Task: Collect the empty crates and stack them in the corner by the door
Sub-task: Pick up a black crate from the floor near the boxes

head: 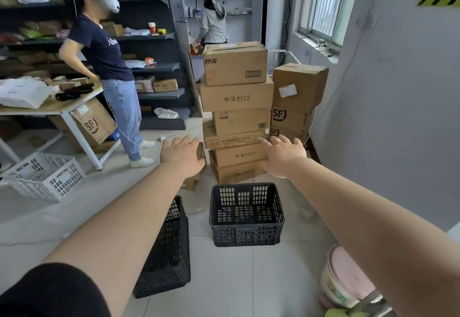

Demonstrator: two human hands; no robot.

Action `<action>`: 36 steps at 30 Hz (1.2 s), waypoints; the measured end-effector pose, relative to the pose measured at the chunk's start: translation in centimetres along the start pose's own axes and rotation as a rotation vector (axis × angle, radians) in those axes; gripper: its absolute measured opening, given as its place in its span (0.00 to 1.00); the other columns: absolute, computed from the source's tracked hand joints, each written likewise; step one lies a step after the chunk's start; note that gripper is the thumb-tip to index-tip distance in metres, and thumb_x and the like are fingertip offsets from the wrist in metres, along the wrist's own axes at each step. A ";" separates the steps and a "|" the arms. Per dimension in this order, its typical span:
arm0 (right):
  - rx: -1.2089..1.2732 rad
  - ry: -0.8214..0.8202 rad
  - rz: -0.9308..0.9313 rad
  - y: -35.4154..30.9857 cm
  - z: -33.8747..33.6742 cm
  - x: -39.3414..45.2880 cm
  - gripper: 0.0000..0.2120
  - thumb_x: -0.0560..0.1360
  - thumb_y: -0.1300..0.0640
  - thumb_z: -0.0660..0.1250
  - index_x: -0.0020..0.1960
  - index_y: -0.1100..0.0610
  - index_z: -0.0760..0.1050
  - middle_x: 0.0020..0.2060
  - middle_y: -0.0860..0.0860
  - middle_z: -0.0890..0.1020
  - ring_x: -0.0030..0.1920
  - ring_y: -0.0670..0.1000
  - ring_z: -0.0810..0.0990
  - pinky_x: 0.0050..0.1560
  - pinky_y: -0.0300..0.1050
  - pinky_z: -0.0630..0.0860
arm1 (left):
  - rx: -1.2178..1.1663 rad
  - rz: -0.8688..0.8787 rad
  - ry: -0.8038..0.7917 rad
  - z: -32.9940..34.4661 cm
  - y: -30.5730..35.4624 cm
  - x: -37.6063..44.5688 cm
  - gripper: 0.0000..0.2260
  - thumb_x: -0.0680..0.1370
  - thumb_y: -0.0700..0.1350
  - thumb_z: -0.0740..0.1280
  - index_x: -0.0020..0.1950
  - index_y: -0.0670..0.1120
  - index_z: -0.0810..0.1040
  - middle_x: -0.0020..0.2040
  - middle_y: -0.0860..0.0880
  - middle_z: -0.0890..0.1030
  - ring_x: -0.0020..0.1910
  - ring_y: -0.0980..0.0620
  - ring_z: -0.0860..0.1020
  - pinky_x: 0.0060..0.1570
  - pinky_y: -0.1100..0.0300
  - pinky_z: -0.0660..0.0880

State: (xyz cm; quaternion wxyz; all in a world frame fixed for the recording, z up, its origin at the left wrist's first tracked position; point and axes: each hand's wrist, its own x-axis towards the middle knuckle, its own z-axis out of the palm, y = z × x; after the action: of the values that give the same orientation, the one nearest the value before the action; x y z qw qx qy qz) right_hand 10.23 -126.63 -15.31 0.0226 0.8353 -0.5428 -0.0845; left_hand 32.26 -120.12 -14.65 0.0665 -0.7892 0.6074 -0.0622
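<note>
Head view: both hands, left hand [183,153] and right hand [283,153], reach forward with fingers spread, holding nothing; the upright black crate [246,214] sits below and between them, before the cardboard box stack [236,97], roughly equidistant.

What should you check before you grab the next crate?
1. Both hands free: ok. The left hand and right hand are stretched forward with loose fingers, holding nothing.
2. Black crate in front is empty: ok, only its mesh bottom shows.
3. Second black crate is empty: cannot tell, the left arm hides most of it.
4. White crate is easy to lift: not ok, it sits tilted beside the table leg.
5. Tall stack of boxes is steady: cannot tell, and it stands right behind the front crate.
6. Corner by the door is free: cannot tell, no door shows.
</note>
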 end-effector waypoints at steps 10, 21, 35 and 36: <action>0.013 -0.033 -0.053 5.2 1.5 13.6 0.32 0.81 0.44 0.53 0.79 0.50 0.43 0.78 0.53 0.54 0.78 0.55 0.48 0.74 0.60 0.48 | 0.003 -0.028 -0.032 1.2 3.0 13.3 0.29 0.79 0.57 0.57 0.77 0.50 0.57 0.75 0.48 0.63 0.74 0.45 0.61 0.71 0.45 0.55; 0.002 -0.103 -0.033 8.3 5.7 27.9 0.30 0.81 0.45 0.52 0.79 0.51 0.46 0.78 0.53 0.54 0.78 0.55 0.49 0.75 0.59 0.46 | -0.058 0.034 -0.169 8.7 5.0 29.5 0.30 0.79 0.57 0.57 0.78 0.50 0.54 0.78 0.48 0.58 0.75 0.45 0.58 0.73 0.45 0.53; 0.073 -0.375 0.059 9.1 15.9 45.5 0.28 0.81 0.42 0.50 0.78 0.52 0.52 0.77 0.51 0.58 0.77 0.54 0.51 0.75 0.56 0.47 | -0.091 0.090 -0.481 21.9 3.8 47.4 0.30 0.79 0.56 0.58 0.78 0.48 0.56 0.76 0.47 0.61 0.74 0.45 0.61 0.71 0.47 0.56; 0.079 -0.403 0.055 9.1 17.1 46.0 0.28 0.81 0.42 0.50 0.78 0.52 0.53 0.76 0.51 0.59 0.77 0.54 0.52 0.75 0.56 0.47 | -0.093 0.089 -0.513 23.2 4.0 47.9 0.30 0.79 0.55 0.58 0.78 0.47 0.55 0.77 0.47 0.60 0.74 0.46 0.61 0.71 0.47 0.58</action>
State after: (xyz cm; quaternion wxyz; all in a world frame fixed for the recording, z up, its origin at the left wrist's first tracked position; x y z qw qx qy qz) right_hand 17.45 -171.29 -36.30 -0.1169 0.7865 -0.5620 -0.2279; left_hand 44.79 -166.75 -37.32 0.1846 -0.7538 0.6070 0.1711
